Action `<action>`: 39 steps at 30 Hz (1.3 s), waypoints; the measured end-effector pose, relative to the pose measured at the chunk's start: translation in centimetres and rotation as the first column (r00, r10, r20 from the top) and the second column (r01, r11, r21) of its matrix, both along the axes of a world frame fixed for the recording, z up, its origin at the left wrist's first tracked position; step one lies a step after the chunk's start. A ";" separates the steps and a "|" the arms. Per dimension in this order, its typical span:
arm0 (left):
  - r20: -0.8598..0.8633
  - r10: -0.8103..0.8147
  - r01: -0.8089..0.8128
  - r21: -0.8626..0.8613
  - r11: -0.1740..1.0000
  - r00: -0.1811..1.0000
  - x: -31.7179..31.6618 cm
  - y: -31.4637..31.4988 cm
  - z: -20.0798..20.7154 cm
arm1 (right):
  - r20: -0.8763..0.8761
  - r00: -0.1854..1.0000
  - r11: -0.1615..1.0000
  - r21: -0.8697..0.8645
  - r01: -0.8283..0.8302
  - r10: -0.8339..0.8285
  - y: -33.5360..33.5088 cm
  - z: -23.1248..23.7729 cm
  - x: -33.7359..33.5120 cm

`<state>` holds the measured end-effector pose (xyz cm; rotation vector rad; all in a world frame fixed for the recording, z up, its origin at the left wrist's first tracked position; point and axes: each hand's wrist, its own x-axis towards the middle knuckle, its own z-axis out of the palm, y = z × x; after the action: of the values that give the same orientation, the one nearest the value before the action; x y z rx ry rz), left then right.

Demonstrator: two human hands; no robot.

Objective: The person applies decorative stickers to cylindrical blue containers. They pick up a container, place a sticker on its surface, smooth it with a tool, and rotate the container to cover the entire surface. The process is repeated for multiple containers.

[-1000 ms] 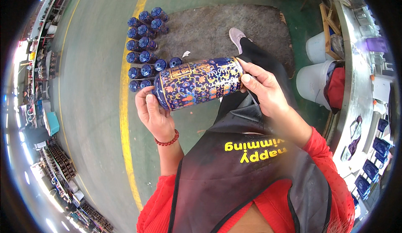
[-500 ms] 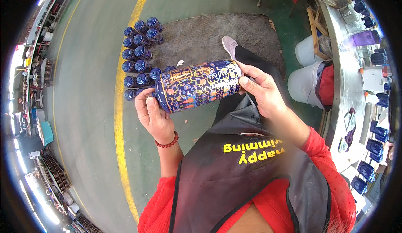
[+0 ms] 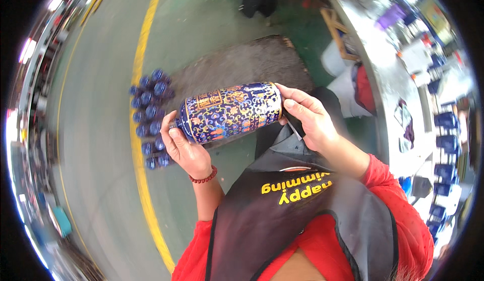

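Note:
A dark blue bottle with a gold-edged, many-coloured flower pattern lies sideways between my hands, above the floor. My left hand is closed round its narrow neck at the left end. At the wider base end, my right hand grips the rim, thumb on top and fingers behind. A dark flap hangs just below the right thumb; whether that hand touches it I cannot tell. Beyond the bottle, several similar blue bottles stand upright in rows, slightly blurred.
The bottle rows stand at the left side of a worn grey mat, near a yellow floor line. On the right is a long workbench bearing blue pieces. Beside it stands a white bucket with red cloth.
The view has swung, so the rows sit lower and the bench has shifted left. Both hands keep hold of the bottle, whose patterned side has turned slightly, bringing its framed panel more into view.

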<state>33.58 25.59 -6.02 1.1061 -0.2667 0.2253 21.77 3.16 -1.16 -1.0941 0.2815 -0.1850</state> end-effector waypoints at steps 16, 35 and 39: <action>0.094 -0.989 0.991 0.082 -0.104 -0.111 -8.3 -18.7 11.0 | -0.089 0.345 0.307 0.292 0.906 -0.934 16.0 7.0 -19.5; -0.300 -0.697 0.706 0.097 -0.702 -0.652 -41.8 -31.5 7.1 | -0.073 -0.020 -0.066 0.709 0.702 -0.997 17.6 5.8 -32.9; -0.207 -0.721 0.712 0.132 -0.690 -0.661 -43.0 -32.8 7.8 | -0.079 -0.035 -0.078 0.642 0.763 -0.996 16.3 5.4 -33.7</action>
<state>-9.38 -7.19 1.75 0.4916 -1.4316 -1.8702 -11.92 19.47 4.28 0.0008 0.6316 -1.6173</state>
